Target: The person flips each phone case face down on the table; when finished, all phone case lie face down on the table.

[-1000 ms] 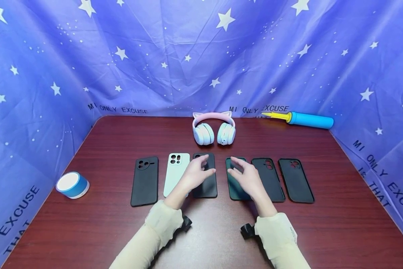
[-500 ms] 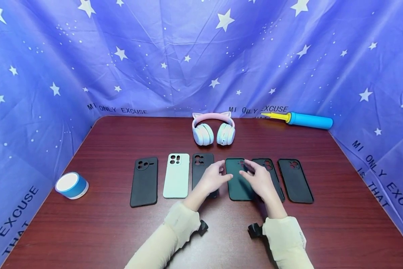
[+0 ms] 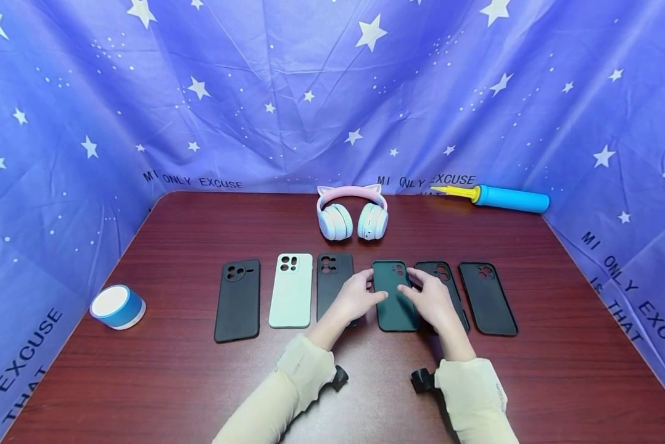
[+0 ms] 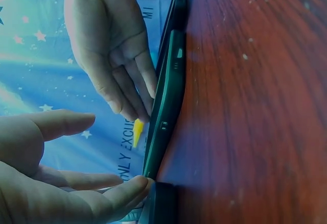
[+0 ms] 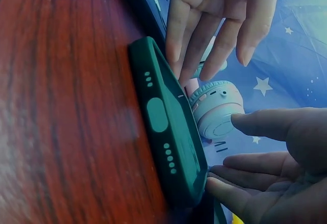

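A dark green phone case (image 3: pixel 392 311) lies hollow side up on the table between my two hands. My left hand (image 3: pixel 356 301) is at its left edge, fingertips at the rim in the left wrist view and thumb held apart. My right hand (image 3: pixel 431 301) is at the right edge, its fingertips near the rim in the right wrist view, thumb also apart. Both hands have fairly straight fingers. A black phone case (image 3: pixel 332 280) is partly hidden behind my left hand, and another black phone case (image 3: pixel 459 308) behind my right.
To the left lie a mint phone case (image 3: pixel 290 296) and a black phone case (image 3: pixel 237 308). Another black case (image 3: pixel 490 302) lies at the right. Cat-ear headphones (image 3: pixel 351 213), a blue hand pump (image 3: pixel 512 198) and a blue-white round speaker (image 3: pixel 118 306) stand farther out on the table (image 3: pixel 160 382).
Both hands have moved right and lowered; my left hand has gone from over the black case to the green case's left edge, my right to its right edge. The cases stay put.
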### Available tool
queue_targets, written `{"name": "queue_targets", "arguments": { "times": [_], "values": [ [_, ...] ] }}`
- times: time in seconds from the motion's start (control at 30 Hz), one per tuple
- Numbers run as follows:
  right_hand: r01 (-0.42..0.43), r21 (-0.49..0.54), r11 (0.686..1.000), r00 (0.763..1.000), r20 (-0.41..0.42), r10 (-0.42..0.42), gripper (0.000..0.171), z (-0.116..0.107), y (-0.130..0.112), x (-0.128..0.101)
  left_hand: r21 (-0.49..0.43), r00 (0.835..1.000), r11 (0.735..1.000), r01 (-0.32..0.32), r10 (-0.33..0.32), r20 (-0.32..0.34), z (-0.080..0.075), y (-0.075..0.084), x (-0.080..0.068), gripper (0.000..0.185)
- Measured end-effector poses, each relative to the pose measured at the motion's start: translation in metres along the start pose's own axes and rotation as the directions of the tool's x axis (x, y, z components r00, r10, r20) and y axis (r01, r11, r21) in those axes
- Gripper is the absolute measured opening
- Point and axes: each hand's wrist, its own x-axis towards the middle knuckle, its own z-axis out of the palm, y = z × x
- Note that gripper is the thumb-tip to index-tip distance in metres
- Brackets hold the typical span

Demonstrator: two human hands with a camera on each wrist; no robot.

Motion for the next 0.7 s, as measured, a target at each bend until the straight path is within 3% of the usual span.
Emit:
{"name": "queue_targets", "arguments": {
  "times": [0.3, 0.7],
  "values": [
    [-0.003, 0.022, 1.0, 1.0, 0.005, 0.003, 0.058, 0.0025, 0.002, 0.0014, 0.005, 1.0, 1.0, 0.0, 0.0, -0.025, 0.0037, -0.003, 0.002, 0.061],
    [-0.021, 0.124, 0.992, 1.0, 0.004, 0.02, 0.058, 0.0044, 0.0042, 0.0037, -0.112, 0.998, 0.994, -0.006, -0.002, -0.07, 0.0038, -0.0053, 0.0027, 0.054]
  ]
}}
